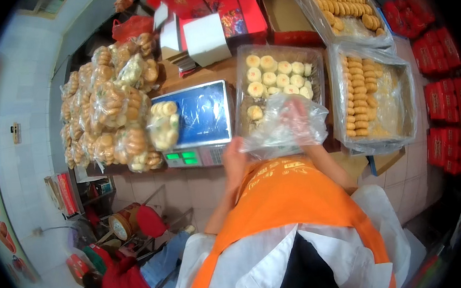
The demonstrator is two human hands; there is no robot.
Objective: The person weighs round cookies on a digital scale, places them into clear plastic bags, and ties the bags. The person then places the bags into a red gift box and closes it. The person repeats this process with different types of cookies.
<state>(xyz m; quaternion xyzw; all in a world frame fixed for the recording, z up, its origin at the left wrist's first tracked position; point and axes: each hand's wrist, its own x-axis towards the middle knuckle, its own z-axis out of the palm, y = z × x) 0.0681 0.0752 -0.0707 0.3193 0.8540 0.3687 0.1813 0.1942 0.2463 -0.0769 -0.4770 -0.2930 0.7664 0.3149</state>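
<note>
A clear plastic bag (269, 131) spreads over the near part of a plastic-lined tray (240, 73) of pale round pastries (269, 78) with red stamps. My left hand (234, 153) grips the bag's near left edge. Inside the bag, or behind its film, is my right hand (297, 117); the plastic blurs its fingers, and I cannot tell whether they hold a pastry. Left of the tray stands a digital scale (204, 113) with a blue platform and lit green displays. A filled bag of pale pastries (164, 126) rests at the platform's left side.
Bagged pastries (107, 104) are piled left of the scale. Two plastic-lined boxes of golden biscuits (406, 103) stand at right. Behind are red gift boxes (245, 16), white cartons (207, 39) and a cardboard box (287, 13). A person in red (128, 285) is at lower left.
</note>
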